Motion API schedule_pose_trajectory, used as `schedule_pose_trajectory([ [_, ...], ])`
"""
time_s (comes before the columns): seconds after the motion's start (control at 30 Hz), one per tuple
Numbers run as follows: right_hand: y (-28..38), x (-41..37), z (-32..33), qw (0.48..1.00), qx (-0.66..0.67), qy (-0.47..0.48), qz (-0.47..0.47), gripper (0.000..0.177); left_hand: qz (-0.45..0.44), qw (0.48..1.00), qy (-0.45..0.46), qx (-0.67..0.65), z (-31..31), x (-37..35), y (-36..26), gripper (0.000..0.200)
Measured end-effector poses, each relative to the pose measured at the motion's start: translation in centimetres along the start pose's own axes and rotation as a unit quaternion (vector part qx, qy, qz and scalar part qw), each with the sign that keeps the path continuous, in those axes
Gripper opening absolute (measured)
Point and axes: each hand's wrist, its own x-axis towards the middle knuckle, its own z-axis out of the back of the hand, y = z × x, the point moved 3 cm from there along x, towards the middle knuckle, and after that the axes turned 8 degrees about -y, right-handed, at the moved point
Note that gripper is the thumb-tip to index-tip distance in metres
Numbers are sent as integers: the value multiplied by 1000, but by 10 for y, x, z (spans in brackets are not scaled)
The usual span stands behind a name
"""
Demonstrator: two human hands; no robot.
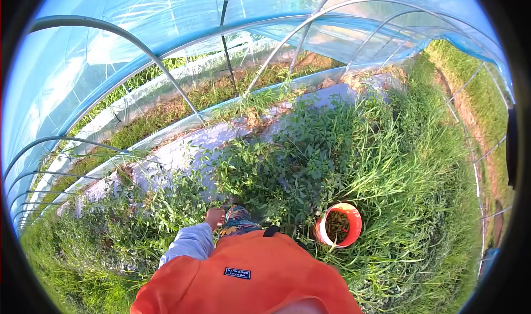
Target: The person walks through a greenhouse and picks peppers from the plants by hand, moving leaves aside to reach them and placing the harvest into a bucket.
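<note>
My left hand (214, 217) reaches out from a pale lilac sleeve (189, 243) into the low green plants (287, 164) just in front of me. It is small in view and its fingers are partly among the leaves, so I cannot see whether it holds anything. My right hand is out of sight. An orange bucket (350, 237) stands in the grass to the right of my body, about a third full of small green pods. My orange vest (249, 281) fills the bottom of the view, with a piece of patterned cloth (238, 219) just beyond it.
I am inside a plastic tunnel greenhouse with curved metal hoops (166, 73) overhead. A strip of pale ground sheet (182, 153) runs along the left of the plant bed. Tall grass (420, 192) grows thick on the right, and more hoops (475, 170) line that side.
</note>
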Motion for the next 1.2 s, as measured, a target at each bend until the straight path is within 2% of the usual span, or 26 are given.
schedule_pose_trajectory([
  [0.23,53,9,-50,996,-73,56,15,7,-11,996,-51,-68,22,15,12,12],
  [0.3,73,9,-68,991,-110,71,27,5,2,992,-54,-115,35,16,32,13],
  [0.33,83,8,-77,988,-129,76,35,5,14,989,-103,-101,42,12,40,12],
  [0.37,92,7,-87,984,-150,84,42,4,12,986,-98,-132,50,17,56,13],
  [0.43,106,3,-110,976,-186,98,52,4,42,978,-175,-102,66,-4,71,13],
  [0.57,127,-8,-154,956,-255,126,71,5,124,959,-193,-168,95,-13,144,13],
  [0.6,130,-10,-163,951,-270,131,75,5,143,962,-200,-115,102,-27,146,14],
  [0.63,132,-12,-171,946,-283,135,81,6,111,976,-189,-5,106,-11,181,16],
  [0.7,137,-15,-190,936,-307,146,91,8,178,947,-218,-156,110,-16,214,17],
  [0.73,139,-17,-197,931,-318,150,95,8,177,945,-232,-151,111,-19,224,17],
  [0.77,141,-19,-206,926,-328,155,101,9,186,943,-201,-187,111,-20,232,16],
  [0.83,144,-21,-223,918,-344,164,108,11,177,915,-124,-341,110,-26,241,14],
  [0.9,143,-22,-245,911,-356,173,114,12,209,909,-230,-278,101,-26,238,12],
  [0.97,137,-23,-273,902,-372,186,114,14,164,949,-191,-188,100,-3,245,11],
  [1.0,135,-24,-279,897,-384,190,112,15,157,942,-198,-220,114,13,231,11],
  [1.07,138,-31,-262,889,-405,181,112,17,195,925,-176,-273,90,4,241,14],
  [1.1,138,-33,-255,889,-409,177,111,18,195,911,-207,-299,87,3,236,14],
  [1.2,141,-37,-231,886,-417,174,101,20,188,911,-195,-311,87,9,214,13],
])
